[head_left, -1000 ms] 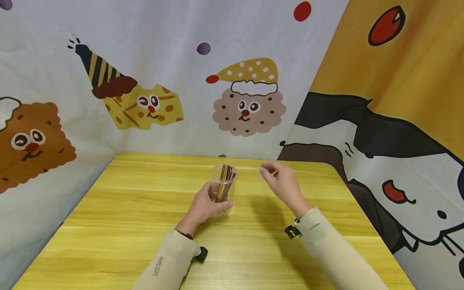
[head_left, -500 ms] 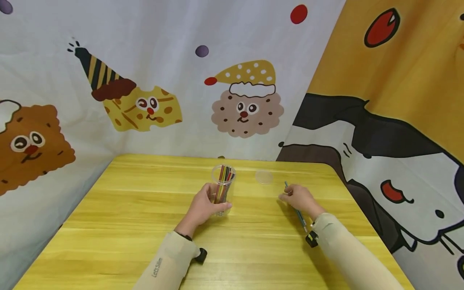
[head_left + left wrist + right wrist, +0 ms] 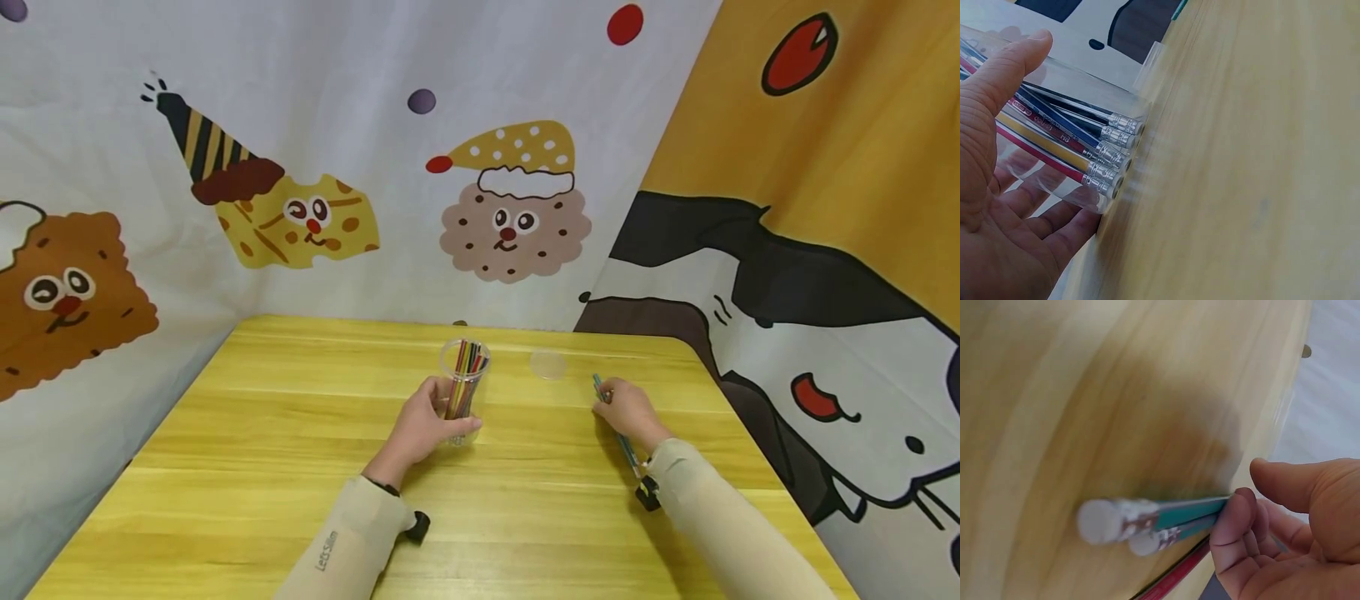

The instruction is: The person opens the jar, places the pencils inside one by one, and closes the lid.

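Note:
My left hand (image 3: 423, 425) is wrapped around a clear plastic cup (image 3: 465, 373), standing upright on the table. Several pencils (image 3: 465, 400) in red, yellow, dark blue and black stand inside, and the left wrist view shows their erasers (image 3: 1112, 178) at the bottom. Over on the right, my right hand (image 3: 632, 412) is down at a few pencils lying on the table. Two are green pencils (image 3: 1191, 512) with white erasers, and a red pencil (image 3: 1175, 572) lies beside them. The right fingertips are at the green pencils; the thumb stands off from them.
A clear round lid (image 3: 547, 364) lies flat near the back of the wooden table (image 3: 300, 500), between cup and right hand. Cartoon-printed curtains (image 3: 330, 83) hang behind the table and along its right side.
My right hand has left the area of the lid and come right and nearer, down to the pencils on the table. The left hand has stayed on the cup.

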Tool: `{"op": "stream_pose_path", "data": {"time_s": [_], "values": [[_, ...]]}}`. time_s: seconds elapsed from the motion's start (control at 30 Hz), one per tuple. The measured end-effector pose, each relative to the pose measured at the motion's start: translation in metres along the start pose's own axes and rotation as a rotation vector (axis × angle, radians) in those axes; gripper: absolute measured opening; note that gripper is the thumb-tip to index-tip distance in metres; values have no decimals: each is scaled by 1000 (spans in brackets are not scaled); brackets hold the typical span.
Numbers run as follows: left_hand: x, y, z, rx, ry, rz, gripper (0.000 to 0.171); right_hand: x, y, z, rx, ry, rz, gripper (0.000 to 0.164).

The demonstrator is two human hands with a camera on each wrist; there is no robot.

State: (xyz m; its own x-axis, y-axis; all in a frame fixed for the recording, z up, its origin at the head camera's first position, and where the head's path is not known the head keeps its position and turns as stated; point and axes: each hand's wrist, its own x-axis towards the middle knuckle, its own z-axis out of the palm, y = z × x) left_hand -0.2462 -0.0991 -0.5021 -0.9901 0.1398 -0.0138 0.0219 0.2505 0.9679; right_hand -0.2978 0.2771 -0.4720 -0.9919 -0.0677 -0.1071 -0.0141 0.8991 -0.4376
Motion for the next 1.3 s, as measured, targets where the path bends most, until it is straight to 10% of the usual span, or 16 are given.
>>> {"op": "stream_pose_path", "data": {"time_s": [1.3], "values": [[-2,2,1,-6,0,4,72,0,6,1,28,-31,73,29]]}}
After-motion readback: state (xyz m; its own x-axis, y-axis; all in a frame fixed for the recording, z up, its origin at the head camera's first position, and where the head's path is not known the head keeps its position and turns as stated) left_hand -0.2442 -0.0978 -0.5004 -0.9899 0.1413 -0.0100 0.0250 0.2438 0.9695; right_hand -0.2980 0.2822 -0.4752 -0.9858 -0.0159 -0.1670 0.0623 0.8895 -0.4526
